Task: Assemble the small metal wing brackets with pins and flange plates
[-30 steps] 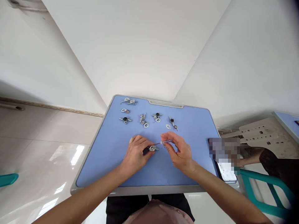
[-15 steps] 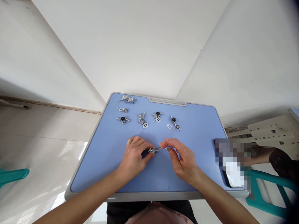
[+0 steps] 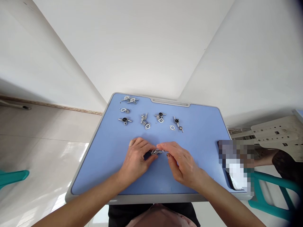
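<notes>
My left hand (image 3: 136,157) is closed, with thumb and forefinger pinching a small metal valve (image 3: 155,152) that has an oval flange plate and a thin stem pointing right. Over the right end of that valve reaches my right hand (image 3: 183,160). Its forefinger is stretched out at the valve, and the thumb stands apart below. I see nothing gripped between them, though the forefinger's tip partly hides the valve. Farther back lie similar valve bodies with black round centres, such as one valve body (image 3: 124,120) on the left and another valve body (image 3: 176,121) on the right.
Loose flange plates (image 3: 172,127), a small lever piece (image 3: 181,129) and more metal parts (image 3: 143,118) lie on the blue tabletop (image 3: 106,176). A phone (image 3: 234,176), partly pixelated, rests at the right edge. Teal stools (image 3: 272,205) and a person's arm (image 3: 266,158) are beyond it.
My right hand has moved left, bringing its forefinger over the valve's right end. My left hand keeps its pinch on the valve in nearly the same place.
</notes>
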A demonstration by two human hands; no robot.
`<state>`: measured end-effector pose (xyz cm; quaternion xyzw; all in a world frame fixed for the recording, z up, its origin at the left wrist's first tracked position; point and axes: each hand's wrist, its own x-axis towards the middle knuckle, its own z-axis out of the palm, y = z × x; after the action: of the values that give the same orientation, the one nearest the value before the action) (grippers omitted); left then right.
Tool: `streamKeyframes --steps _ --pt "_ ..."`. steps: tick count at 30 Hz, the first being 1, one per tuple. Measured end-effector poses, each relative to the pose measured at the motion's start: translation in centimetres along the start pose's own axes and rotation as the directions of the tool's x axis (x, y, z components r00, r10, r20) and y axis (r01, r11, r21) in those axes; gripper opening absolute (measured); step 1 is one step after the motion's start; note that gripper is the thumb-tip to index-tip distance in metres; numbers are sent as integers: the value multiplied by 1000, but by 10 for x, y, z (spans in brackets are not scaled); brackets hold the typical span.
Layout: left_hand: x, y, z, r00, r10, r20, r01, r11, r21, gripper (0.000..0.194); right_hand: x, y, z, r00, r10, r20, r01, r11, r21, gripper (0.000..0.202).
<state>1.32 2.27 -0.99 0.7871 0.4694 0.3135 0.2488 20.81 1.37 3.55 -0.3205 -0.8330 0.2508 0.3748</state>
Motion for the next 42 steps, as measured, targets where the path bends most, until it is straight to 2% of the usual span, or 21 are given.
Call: streamKeyframes --steps 3,7,10,11,13,16,21,27,31,34,38,42 --pt "0 -1 0 1000 6 -2 -6 1000 4 5 3 -6 8 985 153 -82 -144 984 102 53" --pt "0 -1 0 1000 11 1 -11 1000 12 4 -2 -10 25 899 345 -268 -259 916 308 53" --pt "0 0 -1 1000 7 9 -7 1000 9 6 -8 -9 27 860 417 -295 -318 888 331 27" --pt "0 1 -1 1000 4 7 -4 1000 7 5 -9 -9 25 855 414 -311 -328 898 295 18" --pt "0 1 -1 1000 2 2 -2 1000 2 3 -8 -7 18 866 368 -339 -319 928 192 14" --pt "0 0 -1 1000 6 4 -6 1000 -4 4 -2 -7 7 911 282 -300 -264 959 97 23" --pt "-1 -2 -1 1000 10 13 -10 1000 1 7 7 -7 -2 965 189 -181 -172 980 105 36" --pt "-1 -3 0 1000 15 4 -15 1000 1 11 9 -8 2 963 108 -249 -110 994 7 36" --pt "-2 -3 0 1000 21 -4 -21 1000 -3 11 13 -10 2 973 86 -214 -79 996 40 47" --pt "-2 -2 0 1000 23 -8 -23 1000 -3 7 14 -9 4 978 57 -200 -46 997 55 38" --pt "-1 -2 0 1000 28 -11 -28 1000 -2 7 13 -8 7 964 94 -248 -82 995 60 36" --pt "-1 -1 -1 1000 29 -9 -29 1000 -11 11 12 -9 5 971 109 -211 -88 991 106 36"
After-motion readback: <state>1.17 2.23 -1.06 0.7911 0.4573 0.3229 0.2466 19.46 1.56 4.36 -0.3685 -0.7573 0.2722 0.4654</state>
